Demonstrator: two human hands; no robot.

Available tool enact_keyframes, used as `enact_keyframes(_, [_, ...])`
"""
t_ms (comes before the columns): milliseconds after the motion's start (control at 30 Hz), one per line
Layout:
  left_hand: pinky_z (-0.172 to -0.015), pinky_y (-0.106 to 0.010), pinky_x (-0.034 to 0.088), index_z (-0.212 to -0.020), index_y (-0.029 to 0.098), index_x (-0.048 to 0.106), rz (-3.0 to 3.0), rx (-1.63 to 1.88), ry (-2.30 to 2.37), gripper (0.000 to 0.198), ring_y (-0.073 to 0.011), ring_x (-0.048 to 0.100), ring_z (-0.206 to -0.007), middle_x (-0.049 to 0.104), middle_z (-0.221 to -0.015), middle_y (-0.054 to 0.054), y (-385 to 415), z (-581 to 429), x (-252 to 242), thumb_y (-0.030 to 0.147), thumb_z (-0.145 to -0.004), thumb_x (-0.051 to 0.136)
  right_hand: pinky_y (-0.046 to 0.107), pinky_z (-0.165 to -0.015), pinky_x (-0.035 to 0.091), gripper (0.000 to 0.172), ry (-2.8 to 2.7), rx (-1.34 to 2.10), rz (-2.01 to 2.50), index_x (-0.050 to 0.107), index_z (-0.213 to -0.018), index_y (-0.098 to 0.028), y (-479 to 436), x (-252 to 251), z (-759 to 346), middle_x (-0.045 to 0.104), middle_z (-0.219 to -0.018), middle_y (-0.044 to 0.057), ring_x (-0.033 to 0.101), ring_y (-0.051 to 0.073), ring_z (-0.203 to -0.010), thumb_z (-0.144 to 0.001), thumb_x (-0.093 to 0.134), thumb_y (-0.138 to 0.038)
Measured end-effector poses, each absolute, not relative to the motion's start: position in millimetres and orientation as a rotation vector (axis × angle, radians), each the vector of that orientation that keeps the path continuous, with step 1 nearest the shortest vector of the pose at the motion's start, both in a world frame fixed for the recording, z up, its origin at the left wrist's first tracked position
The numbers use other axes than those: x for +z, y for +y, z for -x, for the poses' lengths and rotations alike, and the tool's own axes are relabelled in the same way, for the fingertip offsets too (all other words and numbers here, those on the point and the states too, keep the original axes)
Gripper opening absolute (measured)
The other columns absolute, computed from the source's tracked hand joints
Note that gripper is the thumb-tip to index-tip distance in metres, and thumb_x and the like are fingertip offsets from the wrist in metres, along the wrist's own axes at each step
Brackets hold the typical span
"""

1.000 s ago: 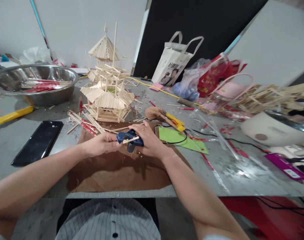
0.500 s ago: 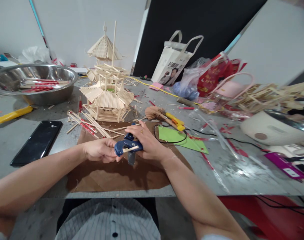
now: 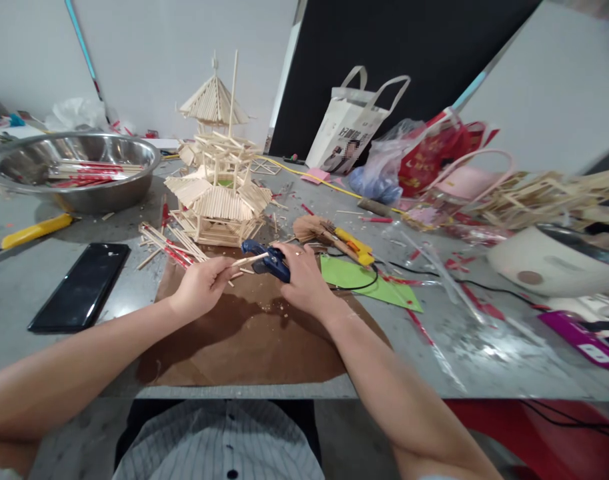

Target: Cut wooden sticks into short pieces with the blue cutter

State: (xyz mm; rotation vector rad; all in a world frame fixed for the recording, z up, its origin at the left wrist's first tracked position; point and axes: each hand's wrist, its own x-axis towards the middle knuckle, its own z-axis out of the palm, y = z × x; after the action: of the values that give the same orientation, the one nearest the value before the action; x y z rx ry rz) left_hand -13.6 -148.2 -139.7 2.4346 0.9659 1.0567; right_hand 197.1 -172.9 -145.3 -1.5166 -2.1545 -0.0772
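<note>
My left hand (image 3: pixel 200 285) is closed in a pinch on a short wooden stick (image 3: pixel 247 260) that points right. My right hand (image 3: pixel 302 280) grips a blue glue gun (image 3: pixel 267 257) with its nozzle aimed left, near the stick's tip. Both hands hover over a brown paper sheet (image 3: pixel 244 340). Just beyond them stands a tiered pagoda model (image 3: pixel 217 177) built of wooden sticks. A pile of loose wooden and red-wrapped sticks (image 3: pixel 171 245) lies to the left of the model's base.
A steel bowl (image 3: pixel 79 168) holding sticks sits far left, with a yellow-handled tool (image 3: pixel 31 231) and a black phone (image 3: pixel 81 285) nearer. A green sheet (image 3: pixel 369 283), yellow cutter (image 3: pixel 353 243), bags (image 3: pixel 349 127), and a white appliance (image 3: pixel 549 263) crowd the right side.
Both hands moved up and away toward the model. The left hand now holds the stick apart from the gun; the gun has turned so its nozzle points left.
</note>
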Motion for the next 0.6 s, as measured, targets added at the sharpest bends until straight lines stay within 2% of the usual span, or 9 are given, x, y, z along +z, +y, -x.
enact_keyframes(200, [-0.054, -0.018, 0.039, -0.083, 0.013, 0.057, -2.668, 1.255, 1.073, 0.02, -0.0091, 0.053, -0.059, 0.06, -0.067, -0.003, -148.7, 16.1, -137.2, 0.023, -0.082, 0.039, 0.041, -0.086, 0.032, 0.054, -2.063, 0.01, 1.448, 0.038, -0.111, -0.015, -183.8, -140.8, -181.7, 0.05, -0.107, 0.013, 0.043, 0.026, -0.102, -0.058, 0.044, -0.01])
enact_keyframes(433, [-0.056, -0.019, 0.041, -0.084, 0.013, 0.059, -2.843, 1.374, 1.049, 0.022, -0.0108, 0.056, -0.061, 0.061, -0.068, -0.004, -144.5, 15.4, -143.7, 0.021, -0.081, 0.039, 0.039, -0.082, 0.036, 0.05, -2.031, 0.12, 1.494, 0.042, -0.106, -0.013, -187.6, -143.9, -171.2, 0.051, -0.1, 0.013, 0.045, 0.025, -0.096, -0.055, 0.041, -0.008])
enact_keyframes(600, [-0.054, -0.018, 0.04, -0.087, 0.013, 0.059, -2.9, 1.413, 1.035, 0.02, -0.0098, 0.054, -0.059, 0.06, -0.065, -0.003, -142.1, 16.8, -145.9, 0.02, -0.08, 0.041, 0.039, -0.083, 0.036, 0.047, -1.995, 0.215, 1.461, 0.043, -0.104, -0.017, -189.4, -144.9, -166.6, 0.052, -0.1, 0.01, 0.046, 0.023, -0.094, -0.057, 0.042, -0.008])
